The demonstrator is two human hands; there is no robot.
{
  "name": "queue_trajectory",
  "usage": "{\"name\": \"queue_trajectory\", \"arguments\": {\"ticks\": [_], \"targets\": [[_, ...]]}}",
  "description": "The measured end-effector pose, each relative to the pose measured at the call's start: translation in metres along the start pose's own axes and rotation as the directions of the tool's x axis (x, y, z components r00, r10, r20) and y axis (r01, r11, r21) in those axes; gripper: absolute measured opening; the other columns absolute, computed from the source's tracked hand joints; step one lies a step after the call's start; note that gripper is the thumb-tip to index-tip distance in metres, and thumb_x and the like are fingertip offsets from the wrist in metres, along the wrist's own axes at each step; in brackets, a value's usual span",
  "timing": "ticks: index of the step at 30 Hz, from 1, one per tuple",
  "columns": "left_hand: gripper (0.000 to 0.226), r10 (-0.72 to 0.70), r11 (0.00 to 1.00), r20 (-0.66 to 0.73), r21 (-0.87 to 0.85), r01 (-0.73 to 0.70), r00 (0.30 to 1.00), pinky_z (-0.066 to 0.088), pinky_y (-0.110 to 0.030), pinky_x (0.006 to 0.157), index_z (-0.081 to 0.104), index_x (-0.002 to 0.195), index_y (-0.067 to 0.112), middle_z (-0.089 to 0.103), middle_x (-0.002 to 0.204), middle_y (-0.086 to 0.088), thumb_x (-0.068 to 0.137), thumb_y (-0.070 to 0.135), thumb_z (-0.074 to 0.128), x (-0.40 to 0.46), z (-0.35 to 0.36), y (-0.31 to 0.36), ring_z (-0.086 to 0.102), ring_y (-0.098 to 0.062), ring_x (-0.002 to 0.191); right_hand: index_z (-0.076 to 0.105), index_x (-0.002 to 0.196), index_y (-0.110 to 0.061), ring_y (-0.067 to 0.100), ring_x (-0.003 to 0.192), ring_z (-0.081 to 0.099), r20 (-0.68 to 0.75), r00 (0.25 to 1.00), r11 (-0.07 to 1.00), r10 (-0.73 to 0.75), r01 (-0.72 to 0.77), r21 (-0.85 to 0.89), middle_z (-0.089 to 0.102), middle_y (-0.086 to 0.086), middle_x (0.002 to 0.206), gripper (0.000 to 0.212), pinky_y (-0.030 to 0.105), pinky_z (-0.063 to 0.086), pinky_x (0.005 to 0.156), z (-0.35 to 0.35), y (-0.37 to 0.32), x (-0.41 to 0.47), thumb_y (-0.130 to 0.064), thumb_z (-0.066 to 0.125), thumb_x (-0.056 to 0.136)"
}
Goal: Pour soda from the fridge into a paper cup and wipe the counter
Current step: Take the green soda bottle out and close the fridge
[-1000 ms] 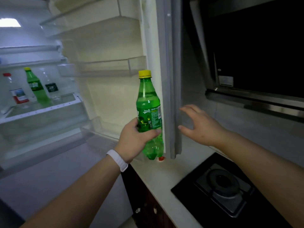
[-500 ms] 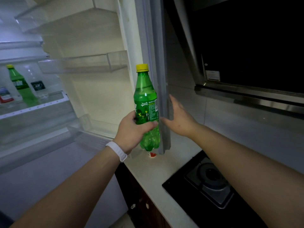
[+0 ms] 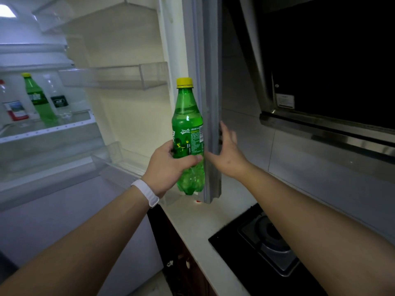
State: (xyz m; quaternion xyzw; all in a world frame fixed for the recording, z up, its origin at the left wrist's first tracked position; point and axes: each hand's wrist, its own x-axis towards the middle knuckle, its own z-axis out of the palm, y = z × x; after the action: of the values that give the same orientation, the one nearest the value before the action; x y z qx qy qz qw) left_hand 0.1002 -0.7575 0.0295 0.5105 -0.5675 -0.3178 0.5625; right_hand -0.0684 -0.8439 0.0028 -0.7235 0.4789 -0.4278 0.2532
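Fridge door (image 3: 210, 99), open, edge-on: landmark. Left of it, shelf bottles (image 3: 38, 101); left hand (image 3: 168, 165) gripping green soda bottle (image 3: 188, 133), upright, just beside the door. Right hand (image 3: 228, 154), fingers straight, flat against the door's edge, above worktop (image 3: 192, 227).

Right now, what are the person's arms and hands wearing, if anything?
Both forearms are bare, with no sleeves in view. The left hand has a plain white band round its wrist, smooth and unmarked from this angle. The right hand and its wrist carry nothing: no glove, ring or watch shows.
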Motion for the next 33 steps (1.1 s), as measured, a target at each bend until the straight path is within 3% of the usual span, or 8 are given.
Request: {"name": "queue_trajectory", "arguments": {"ticks": [8, 13, 16, 20, 24, 27, 30, 33], "targets": [[0.038, 0.054, 0.999, -0.004, 0.009, -0.054, 0.999, 0.06, -0.034, 0.08, 0.071, 0.105, 0.012, 0.077, 0.094, -0.001, 0.07, 0.007, 0.084, -0.022, -0.036, 0.019, 0.073, -0.018, 0.087, 0.009, 0.149, -0.036, 0.022, 0.132, 0.04, -0.062, 0.993, 0.99, -0.1, 0.094, -0.102, 0.025, -0.005, 0.146, 0.082, 0.043, 0.04, 0.106, 0.02, -0.023, -0.034, -0.04, 0.064, 0.087], [0.035, 0.08, 0.996, 0.0, -0.043, -0.08, 0.997, 0.06, -0.031, 0.078, 0.07, 0.102, 0.015, 0.077, 0.095, 0.0, 0.071, 0.003, 0.082, -0.039, -0.069, 0.033, 0.073, -0.017, 0.087, 0.028, 0.14, -0.022, 0.015, 0.099, 0.052, -0.059, 0.99, 0.969, -0.125, 0.109, -0.222, 0.046, -0.003, 0.12, 0.057, 0.026, 0.038, 0.078, 0.021, -0.056, -0.052, -0.036, 0.057, 0.092], [0.036, 0.094, 0.993, 0.012, -0.069, -0.093, 0.995, 0.059, -0.026, 0.073, 0.07, 0.103, 0.014, 0.077, 0.095, -0.001, 0.072, 0.001, 0.081, -0.054, -0.094, 0.039, 0.074, -0.016, 0.086, 0.026, 0.136, -0.025, 0.014, 0.077, 0.055, -0.048, 0.991, 0.952, -0.124, 0.105, -0.289, 0.055, -0.004, 0.103, 0.055, 0.029, 0.04, 0.065, 0.029, -0.079, -0.062, -0.042, 0.055, 0.093], [0.037, 0.084, 0.993, 0.014, -0.078, -0.083, 0.996, 0.056, -0.02, 0.066, 0.069, 0.106, 0.009, 0.077, 0.09, 0.002, 0.072, -0.001, 0.081, -0.08, -0.13, 0.041, 0.073, -0.009, 0.08, 0.021, 0.139, -0.029, 0.017, 0.075, 0.062, -0.013, 0.99, 0.945, -0.141, 0.131, -0.299, 0.066, 0.003, 0.099, 0.058, 0.034, 0.051, 0.065, 0.05, -0.111, -0.075, -0.044, 0.054, 0.093], [0.034, 0.069, 0.994, -0.026, -0.087, -0.071, 0.997, 0.057, -0.023, 0.07, 0.07, 0.101, 0.014, 0.077, 0.089, 0.003, 0.072, -0.001, 0.081, -0.107, -0.169, 0.034, 0.073, -0.01, 0.082, 0.026, 0.139, -0.026, 0.02, 0.093, 0.061, -0.03, 0.979, 0.947, -0.201, 0.186, -0.263, 0.052, 0.003, 0.13, 0.063, 0.044, 0.053, 0.08, 0.08, -0.135, -0.09, -0.047, 0.059, 0.089], [0.033, 0.054, 0.992, -0.071, -0.108, -0.062, 0.996, 0.057, -0.023, 0.07, 0.07, 0.097, 0.018, 0.077, 0.088, 0.005, 0.073, -0.003, 0.079, -0.127, -0.198, 0.029, 0.073, -0.01, 0.081, 0.026, 0.142, -0.022, 0.026, 0.115, 0.053, -0.047, 0.954, 0.924, -0.298, 0.276, -0.263, 0.036, 0.006, 0.14, 0.07, 0.049, 0.048, 0.094, 0.108, -0.149, -0.101, -0.044, 0.063, 0.086], [0.033, 0.047, 0.991, -0.117, -0.117, -0.061, 0.992, 0.057, -0.022, 0.069, 0.07, 0.1, 0.014, 0.077, 0.09, 0.003, 0.073, -0.004, 0.078, -0.147, -0.228, 0.027, 0.073, -0.011, 0.081, 0.006, 0.151, -0.029, 0.027, 0.139, 0.029, -0.058, 0.926, 0.884, -0.372, 0.335, -0.325, 0.012, 0.001, 0.156, 0.087, 0.047, 0.035, 0.109, 0.133, -0.169, -0.11, -0.045, 0.062, 0.087], [0.033, 0.027, 0.992, -0.161, -0.118, -0.046, 0.987, 0.058, -0.024, 0.07, 0.069, 0.102, 0.012, 0.077, 0.093, 0.0, 0.074, -0.004, 0.078, -0.167, -0.256, 0.027, 0.074, -0.013, 0.083, 0.001, 0.152, -0.031, 0.029, 0.144, 0.02, -0.049, 0.853, 0.795, -0.52, 0.462, -0.393, 0.003, 0.005, 0.161, 0.091, 0.047, 0.032, 0.111, 0.161, -0.191, -0.117, -0.042, 0.064, 0.087]]}}
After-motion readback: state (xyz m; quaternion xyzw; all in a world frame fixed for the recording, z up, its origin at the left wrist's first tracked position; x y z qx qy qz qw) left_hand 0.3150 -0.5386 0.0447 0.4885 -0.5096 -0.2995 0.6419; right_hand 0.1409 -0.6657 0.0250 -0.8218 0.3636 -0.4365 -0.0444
